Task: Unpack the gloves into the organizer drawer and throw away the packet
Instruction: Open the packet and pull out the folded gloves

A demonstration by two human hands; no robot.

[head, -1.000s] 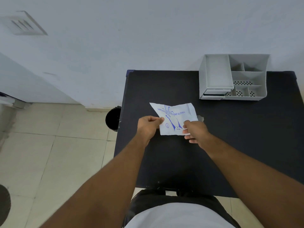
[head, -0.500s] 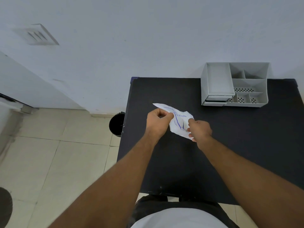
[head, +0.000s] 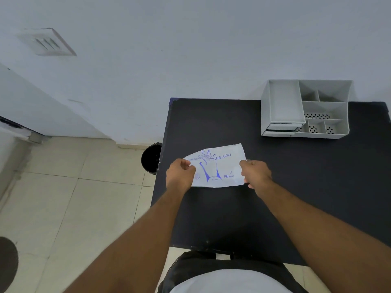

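We hold the glove packet (head: 218, 167) stretched flat between our two hands, above the black table (head: 275, 197). Our left hand (head: 179, 175) pinches the packet's left edge, thumb on the printed face and fingers behind; our right hand (head: 255, 173) is closed on its right edge the same way. The packet's printed side faces us, with a blue hand drawing and the words "GLOVES" and "100" legible.

The packet hangs over the table's left part, near its left edge. Just past that edge a black bin (head: 150, 158) stands on the tiled floor (head: 63, 197), partly hidden by the tabletop. The grey desk organizer (head: 305, 108) sits at the far right of the table against the wall (head: 190, 49), well apart from the packet, its low drawer (head: 282, 127) at the front left. Bare tabletop lies between the packet and the organizer.
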